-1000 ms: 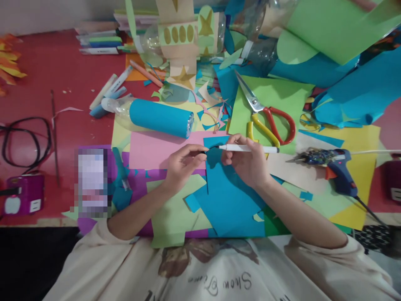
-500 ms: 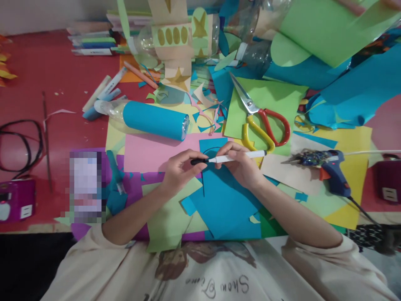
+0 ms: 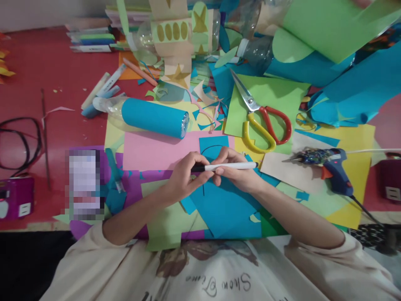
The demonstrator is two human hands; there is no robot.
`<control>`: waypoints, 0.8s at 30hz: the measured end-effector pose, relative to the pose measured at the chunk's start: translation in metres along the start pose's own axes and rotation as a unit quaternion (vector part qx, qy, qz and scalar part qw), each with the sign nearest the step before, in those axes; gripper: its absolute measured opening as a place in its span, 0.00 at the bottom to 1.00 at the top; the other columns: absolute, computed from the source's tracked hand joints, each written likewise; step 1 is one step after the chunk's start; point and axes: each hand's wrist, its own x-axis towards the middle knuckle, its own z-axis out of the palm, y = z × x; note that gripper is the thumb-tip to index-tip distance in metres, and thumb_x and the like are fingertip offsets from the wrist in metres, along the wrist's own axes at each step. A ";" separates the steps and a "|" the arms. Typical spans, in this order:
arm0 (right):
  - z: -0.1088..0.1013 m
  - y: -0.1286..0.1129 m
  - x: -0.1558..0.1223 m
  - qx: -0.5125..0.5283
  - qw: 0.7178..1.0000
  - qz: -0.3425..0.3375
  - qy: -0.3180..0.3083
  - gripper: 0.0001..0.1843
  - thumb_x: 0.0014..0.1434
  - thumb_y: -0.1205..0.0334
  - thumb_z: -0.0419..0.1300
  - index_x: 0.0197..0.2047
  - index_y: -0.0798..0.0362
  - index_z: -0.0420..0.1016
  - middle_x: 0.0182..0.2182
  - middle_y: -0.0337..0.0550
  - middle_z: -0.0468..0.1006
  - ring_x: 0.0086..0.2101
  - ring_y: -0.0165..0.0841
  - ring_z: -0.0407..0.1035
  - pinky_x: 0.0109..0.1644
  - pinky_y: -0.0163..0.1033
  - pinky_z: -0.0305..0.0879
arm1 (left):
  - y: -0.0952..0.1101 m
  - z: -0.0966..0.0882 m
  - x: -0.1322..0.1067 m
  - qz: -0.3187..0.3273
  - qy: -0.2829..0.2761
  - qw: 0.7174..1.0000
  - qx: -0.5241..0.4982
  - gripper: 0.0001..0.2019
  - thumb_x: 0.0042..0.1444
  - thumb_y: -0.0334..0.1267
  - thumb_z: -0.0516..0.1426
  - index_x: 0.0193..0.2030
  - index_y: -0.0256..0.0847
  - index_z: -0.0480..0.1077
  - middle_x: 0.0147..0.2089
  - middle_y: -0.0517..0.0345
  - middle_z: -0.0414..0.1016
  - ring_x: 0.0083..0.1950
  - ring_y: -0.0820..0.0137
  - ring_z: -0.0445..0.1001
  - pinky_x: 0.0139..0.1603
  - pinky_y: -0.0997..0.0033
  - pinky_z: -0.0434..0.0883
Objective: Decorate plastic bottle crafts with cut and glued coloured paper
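A white marker (image 3: 242, 166) lies level between my hands, its black cap (image 3: 198, 168) fitted over the left end. My left hand (image 3: 184, 177) is closed, thumb and fingers pinching the cap. Around the white barrel my right hand (image 3: 239, 177) is closed too, the fingers bunched near the cap. Below both hands is a sheet of blue paper (image 3: 232, 213) with a curved black line drawn on it; part of that line is hidden by the hands.
Scissors (image 3: 250, 104) with red and yellow handles lie on green paper beyond my right hand. A glue gun (image 3: 335, 167) rests at the right. A bottle wrapped in blue paper (image 3: 153, 117) lies at the upper left. Paper scraps (image 3: 208, 110) and a blurred-out phone (image 3: 84, 184) are nearby.
The marker's tip showed in a gap between cap and barrel; now the cap covers it. My hands have come together and slightly closer to me.
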 end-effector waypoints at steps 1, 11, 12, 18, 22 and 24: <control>0.000 0.000 0.000 0.009 1.000 0.007 -0.005 0.18 0.53 0.52 0.70 0.31 0.52 0.66 0.23 0.33 0.79 0.21 0.25 0.72 0.27 0.32 0.69 | 0.001 0.000 -0.001 -0.010 -0.004 1.000 -0.007 0.11 0.63 0.48 0.56 0.39 0.43 0.64 0.30 0.62 0.71 0.28 0.76 0.71 0.27 0.77 0.66; -0.003 -0.004 0.003 0.032 0.999 0.002 0.023 0.22 0.50 0.43 0.68 0.36 0.53 0.74 0.23 0.38 0.80 0.21 0.30 0.74 0.28 0.37 0.72 | -0.009 0.004 0.001 -0.113 0.055 0.987 -0.099 0.16 0.59 0.53 0.59 0.34 0.44 0.63 0.30 0.60 0.71 0.29 0.74 0.70 0.27 0.73 0.67; -0.004 -0.005 0.003 0.033 0.999 0.004 0.033 0.22 0.50 0.43 0.68 0.37 0.53 0.75 0.21 0.37 0.79 0.21 0.30 0.73 0.27 0.36 0.72 | -0.010 0.003 0.002 -0.117 0.071 0.986 -0.098 0.16 0.58 0.53 0.60 0.33 0.44 0.63 0.30 0.61 0.70 0.28 0.74 0.69 0.27 0.74 0.67; -0.009 -0.009 0.004 0.015 0.997 -0.026 0.068 0.21 0.52 0.45 0.67 0.40 0.53 0.75 0.21 0.37 0.79 0.21 0.31 0.73 0.26 0.36 0.71 | -0.008 -0.007 0.010 -0.092 0.112 0.984 -0.106 0.17 0.57 0.50 0.61 0.31 0.43 0.59 0.27 0.65 0.65 0.29 0.76 0.68 0.29 0.76 0.67; -0.009 -0.010 0.005 0.000 0.996 -0.054 0.067 0.18 0.53 0.48 0.67 0.40 0.52 0.76 0.21 0.36 0.79 0.21 0.30 0.74 0.26 0.35 0.71 | -0.004 -0.010 0.010 -0.055 0.125 0.985 -0.106 0.15 0.59 0.46 0.61 0.32 0.43 0.59 0.27 0.66 0.64 0.28 0.77 0.66 0.29 0.76 0.66; -0.008 -0.010 0.005 -0.011 0.994 -0.069 0.081 0.16 0.53 0.50 0.68 0.39 0.52 0.76 0.22 0.36 0.79 0.22 0.29 0.74 0.27 0.34 0.71 | -0.004 -0.010 0.010 -0.044 0.122 0.985 -0.110 0.15 0.59 0.45 0.61 0.31 0.43 0.59 0.26 0.66 0.64 0.28 0.77 0.66 0.29 0.76 0.65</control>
